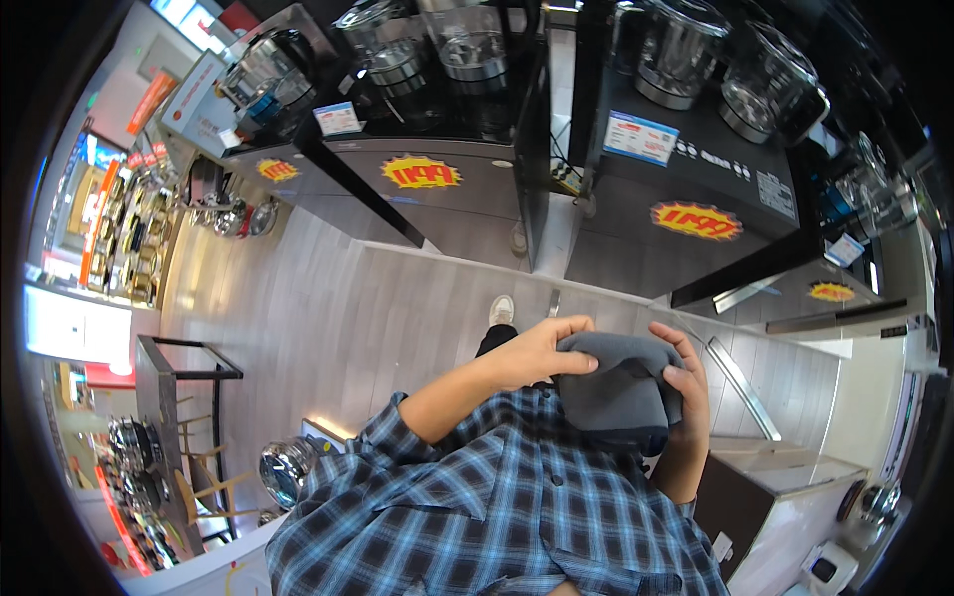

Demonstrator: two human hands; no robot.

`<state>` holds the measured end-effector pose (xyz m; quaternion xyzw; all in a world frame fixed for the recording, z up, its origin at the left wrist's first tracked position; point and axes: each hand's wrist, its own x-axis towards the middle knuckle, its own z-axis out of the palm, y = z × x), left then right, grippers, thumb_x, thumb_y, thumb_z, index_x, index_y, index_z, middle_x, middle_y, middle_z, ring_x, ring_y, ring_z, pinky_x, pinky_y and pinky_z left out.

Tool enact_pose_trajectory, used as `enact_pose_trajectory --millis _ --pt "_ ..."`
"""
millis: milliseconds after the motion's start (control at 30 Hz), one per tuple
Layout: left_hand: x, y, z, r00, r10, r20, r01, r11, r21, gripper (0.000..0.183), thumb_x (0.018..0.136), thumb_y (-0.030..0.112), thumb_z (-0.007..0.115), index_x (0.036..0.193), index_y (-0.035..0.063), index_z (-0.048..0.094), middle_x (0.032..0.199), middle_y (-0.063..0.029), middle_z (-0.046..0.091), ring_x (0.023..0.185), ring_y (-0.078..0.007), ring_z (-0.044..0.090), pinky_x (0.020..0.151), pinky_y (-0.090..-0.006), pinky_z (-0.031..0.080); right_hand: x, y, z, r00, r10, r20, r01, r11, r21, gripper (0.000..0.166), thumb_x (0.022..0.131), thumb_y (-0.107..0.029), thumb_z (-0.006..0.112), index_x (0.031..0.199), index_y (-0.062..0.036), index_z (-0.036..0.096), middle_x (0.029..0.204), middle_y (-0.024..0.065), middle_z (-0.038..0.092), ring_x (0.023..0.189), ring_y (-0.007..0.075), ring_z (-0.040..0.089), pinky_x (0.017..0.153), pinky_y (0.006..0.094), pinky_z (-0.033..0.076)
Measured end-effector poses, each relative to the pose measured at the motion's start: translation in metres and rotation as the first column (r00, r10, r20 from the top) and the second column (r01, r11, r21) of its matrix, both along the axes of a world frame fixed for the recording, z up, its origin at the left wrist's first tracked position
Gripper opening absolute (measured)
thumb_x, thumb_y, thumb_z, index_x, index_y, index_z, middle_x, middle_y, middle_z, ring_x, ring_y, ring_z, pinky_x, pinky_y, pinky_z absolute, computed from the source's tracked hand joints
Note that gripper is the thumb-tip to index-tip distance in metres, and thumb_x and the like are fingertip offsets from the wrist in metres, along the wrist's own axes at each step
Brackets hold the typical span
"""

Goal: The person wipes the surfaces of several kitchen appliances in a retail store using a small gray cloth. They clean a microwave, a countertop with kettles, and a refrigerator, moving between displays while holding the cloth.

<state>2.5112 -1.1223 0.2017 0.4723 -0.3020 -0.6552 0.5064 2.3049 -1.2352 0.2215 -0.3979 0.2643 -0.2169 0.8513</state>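
Observation:
Close in front of my plaid shirt [477, 477], both hands hold up a folded grey cloth [618, 384]. My left hand [548, 350] grips its upper left edge, the thumb lying on top of the fabric. On the cloth's other side, my right hand [689, 380] pinches the edge, with the thumb on the fabric and a finger raised away from it. A darker border shows along the lower edge of the cloth. Its underside and some of my fingertips are hidden.
Dark appliance cabinets [455, 208] stand ahead, with glass kettles [682, 56] and price cards [639, 138] on top. A metal strip [741, 391] lies on the floor at right, near a brown-and-white cabinet [768, 492]. A black-framed table [160, 417] and shiny pots [287, 469] are at left.

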Motion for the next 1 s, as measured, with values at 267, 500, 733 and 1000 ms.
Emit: enact_pose_trajectory --millis 267,500,733,1000 --pt "0.053 0.025 -0.016 0.705 0.451 0.547 -0.567 0.822 0.052 0.022 0.079 0.014 0.070 0.090 0.0000 0.056 0.076 -0.0064 0.061 0.070 -0.0127 0.058 0.063 -0.0270 0.047 0.070 -0.005 -0.037 0.940 0.202 -0.277 -0.230 0.970 -0.073 0.042 0.092 -0.021 0.055 0.128 0.0019 0.049 0.117 0.0107 0.056 0.111 0.0170 0.050 0.097 0.0284 0.037" --pt "0.138 0.032 -0.014 0.497 0.511 0.701 -0.645 0.758 -0.096 0.022 0.076 0.012 0.072 0.087 0.0002 0.057 0.073 -0.0059 0.062 0.068 -0.0117 0.058 0.062 -0.0264 0.047 0.160 -0.008 -0.039 0.867 0.275 -0.415 -0.406 0.872 -0.272 0.053 0.080 -0.011 0.069 0.127 0.0022 0.048 0.114 0.0120 0.057 0.101 0.0174 0.055 0.089 0.0292 0.043" --pt "0.215 0.015 0.009 0.700 0.524 0.486 -0.538 0.834 -0.124 0.029 0.086 0.017 0.068 0.103 -0.0005 0.053 0.084 -0.0062 0.061 0.075 -0.0111 0.057 0.067 -0.0264 0.047 0.270 0.015 -0.028 0.911 -0.296 -0.286 0.066 0.791 -0.609 0.047 0.083 -0.007 0.067 0.125 0.0015 0.047 0.112 0.0110 0.056 0.100 0.0181 0.056 0.086 0.0301 0.046" --pt "0.286 0.000 0.020 0.982 0.150 -0.117 -0.184 0.911 -0.369 0.062 0.098 0.039 0.046 0.140 -0.0025 0.029 0.146 -0.0172 0.029 0.135 -0.0231 0.030 0.110 -0.0358 0.027 0.365 0.030 -0.013 0.976 -0.215 0.027 0.189 0.785 -0.590 0.091 0.079 -0.031 0.073 0.147 -0.0017 0.019 0.144 0.0162 0.030 0.133 0.0251 0.034 0.109 0.0361 0.030"
